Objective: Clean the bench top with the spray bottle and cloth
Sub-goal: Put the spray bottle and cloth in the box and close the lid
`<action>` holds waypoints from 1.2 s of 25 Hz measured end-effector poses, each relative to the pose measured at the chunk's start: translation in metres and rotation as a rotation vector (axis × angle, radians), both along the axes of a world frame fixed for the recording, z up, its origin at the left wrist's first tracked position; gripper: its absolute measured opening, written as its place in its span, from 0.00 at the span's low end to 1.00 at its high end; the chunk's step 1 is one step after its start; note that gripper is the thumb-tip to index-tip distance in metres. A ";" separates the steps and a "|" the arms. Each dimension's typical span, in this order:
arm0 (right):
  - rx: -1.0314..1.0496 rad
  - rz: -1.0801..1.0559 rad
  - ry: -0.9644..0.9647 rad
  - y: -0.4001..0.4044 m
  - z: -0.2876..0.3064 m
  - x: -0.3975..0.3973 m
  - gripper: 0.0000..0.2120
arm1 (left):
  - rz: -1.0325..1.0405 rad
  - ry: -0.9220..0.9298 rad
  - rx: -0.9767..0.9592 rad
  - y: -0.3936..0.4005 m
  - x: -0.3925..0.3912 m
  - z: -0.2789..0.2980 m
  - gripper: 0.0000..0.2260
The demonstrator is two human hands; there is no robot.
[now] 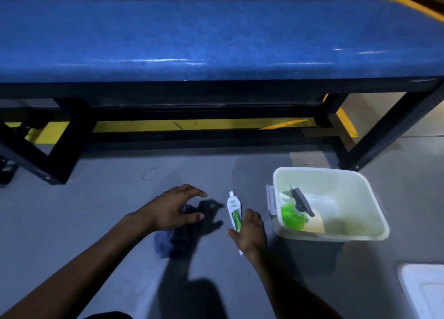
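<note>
left hand [176, 208] open over cloth [173, 242] | right hand [249, 232] grips tube [234, 213] | spray bottle [296, 210] tilted in bin [336, 232], nozzle up

spray bottle [294, 214] in bin [374, 213]

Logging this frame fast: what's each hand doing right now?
Left hand: open, fingers spread above the dark cloth, holding nothing.
Right hand: closed on the white and green tube.
</note>
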State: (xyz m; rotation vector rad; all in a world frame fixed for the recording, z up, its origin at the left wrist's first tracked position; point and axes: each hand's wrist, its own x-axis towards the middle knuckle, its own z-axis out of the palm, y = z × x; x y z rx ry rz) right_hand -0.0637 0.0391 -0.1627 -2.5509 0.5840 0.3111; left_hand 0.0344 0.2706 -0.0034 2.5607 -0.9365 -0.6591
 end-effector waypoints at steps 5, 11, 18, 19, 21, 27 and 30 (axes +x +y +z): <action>0.113 -0.083 -0.027 0.002 0.008 -0.003 0.19 | 0.035 0.010 -0.029 0.009 0.001 -0.005 0.26; 0.603 0.027 -0.324 -0.028 0.150 -0.030 0.06 | 0.054 0.058 -0.018 0.014 0.013 -0.028 0.25; 0.090 -0.162 -0.321 -0.218 0.229 -0.063 0.09 | 0.025 0.076 0.009 0.012 0.024 -0.047 0.24; -0.044 -0.203 -0.191 -0.240 0.213 -0.062 0.08 | 0.029 0.065 0.048 0.013 0.025 -0.050 0.25; -0.230 -0.127 0.068 -0.266 0.172 -0.056 0.10 | 0.060 0.017 0.182 0.017 0.024 -0.060 0.31; -0.335 0.177 0.283 -0.252 0.086 -0.022 0.15 | 0.300 0.101 0.431 0.039 0.001 -0.106 0.58; -0.327 0.198 0.267 -0.249 0.067 -0.016 0.13 | 0.243 -0.022 0.256 0.055 -0.012 -0.143 0.60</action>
